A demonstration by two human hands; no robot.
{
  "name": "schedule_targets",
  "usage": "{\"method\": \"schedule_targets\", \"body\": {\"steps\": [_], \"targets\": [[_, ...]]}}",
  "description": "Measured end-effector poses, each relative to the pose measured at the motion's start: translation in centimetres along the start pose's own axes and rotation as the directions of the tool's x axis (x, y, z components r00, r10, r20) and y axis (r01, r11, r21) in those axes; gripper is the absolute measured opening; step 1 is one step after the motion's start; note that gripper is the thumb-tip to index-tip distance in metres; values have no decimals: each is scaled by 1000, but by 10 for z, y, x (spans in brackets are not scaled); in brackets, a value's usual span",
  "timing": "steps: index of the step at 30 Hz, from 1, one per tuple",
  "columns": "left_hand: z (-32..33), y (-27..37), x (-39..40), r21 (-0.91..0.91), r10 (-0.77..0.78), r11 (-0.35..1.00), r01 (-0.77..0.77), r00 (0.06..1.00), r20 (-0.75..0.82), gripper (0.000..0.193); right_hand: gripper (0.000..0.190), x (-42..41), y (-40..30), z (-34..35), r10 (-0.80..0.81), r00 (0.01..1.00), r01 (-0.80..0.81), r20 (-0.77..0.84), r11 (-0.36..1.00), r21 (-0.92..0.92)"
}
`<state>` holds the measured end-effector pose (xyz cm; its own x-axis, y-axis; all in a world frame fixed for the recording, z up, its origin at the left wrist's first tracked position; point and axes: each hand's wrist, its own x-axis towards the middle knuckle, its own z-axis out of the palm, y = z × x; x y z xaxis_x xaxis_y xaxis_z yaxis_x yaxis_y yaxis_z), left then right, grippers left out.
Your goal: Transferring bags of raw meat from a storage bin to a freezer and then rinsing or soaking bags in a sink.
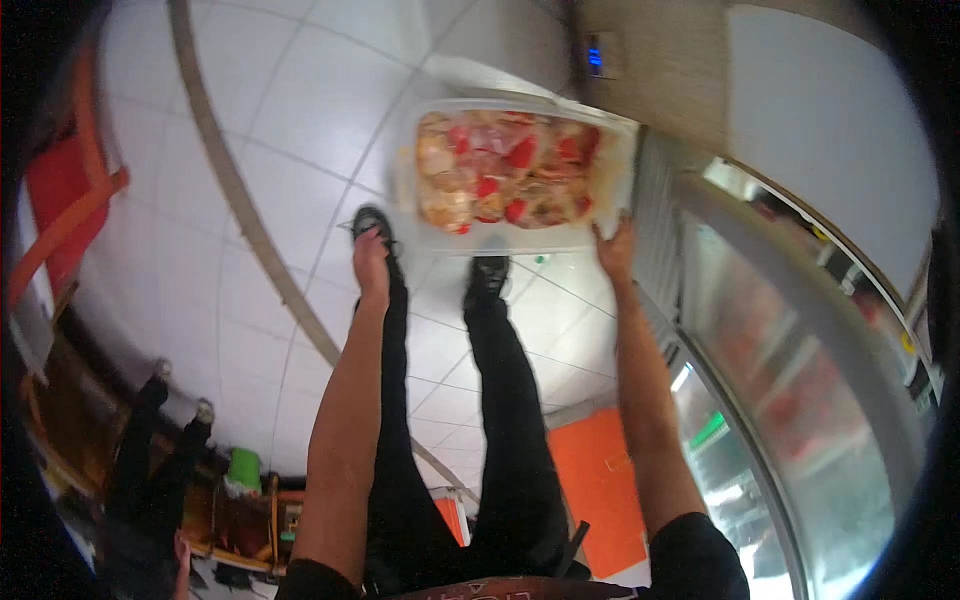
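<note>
A clear plastic bin (450, 244) stands on the floor by my feet. Inside it are several plastic bags of food (499, 169), with red parts on or among them; their exact contents are too blurred to name. My right hand (616, 251) is at the bin's near right corner, thumb and fingers spread; whether it touches the rim I cannot tell. To the left of the bin, my left hand (370, 262) hangs above my left shoe (371, 217), apart from the bin. Its fingers point away from me and are blurred.
On the right stands a glass-doored display fridge (802, 360), its vent grille (656, 210) near the bin. An orange panel (600, 487) is by my right leg. At lower left, another person's legs (161, 442) show beside wooden furniture (240, 517) and a green container (244, 469).
</note>
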<state>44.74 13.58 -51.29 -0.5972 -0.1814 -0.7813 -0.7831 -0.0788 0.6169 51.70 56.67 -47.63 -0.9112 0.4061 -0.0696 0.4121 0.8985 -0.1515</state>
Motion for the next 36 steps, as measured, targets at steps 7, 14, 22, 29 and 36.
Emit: {"method": "schedule_targets", "body": {"steps": [7, 14, 22, 29, 36], "targets": [[7, 89, 58, 154, -18, 988, -18, 973, 230, 43, 70, 82, -1, 3, 520, 662, -714, 540, 655, 246], [47, 94, 79, 74, -299, 954, 290, 915, 272, 54, 75, 91, 14, -8, 476, 572, -800, 667, 501, 329], [53, 93, 80, -1, -366, 926, 376, 900, 236, 72, 54, 85, 19, 2, 436, 647, -759, 625, 445, 475], [61, 119, 32, -49, -324, 938, 342, 919, 223, 75, 55, 97, 27, -28, 344, 751, -658, 564, 462, 594], [-26, 70, -114, -418, -160, 900, 121, 986, -58, 75, 48, 102, -41, -81, -20, 894, -350, 448, 594, 724]]}}
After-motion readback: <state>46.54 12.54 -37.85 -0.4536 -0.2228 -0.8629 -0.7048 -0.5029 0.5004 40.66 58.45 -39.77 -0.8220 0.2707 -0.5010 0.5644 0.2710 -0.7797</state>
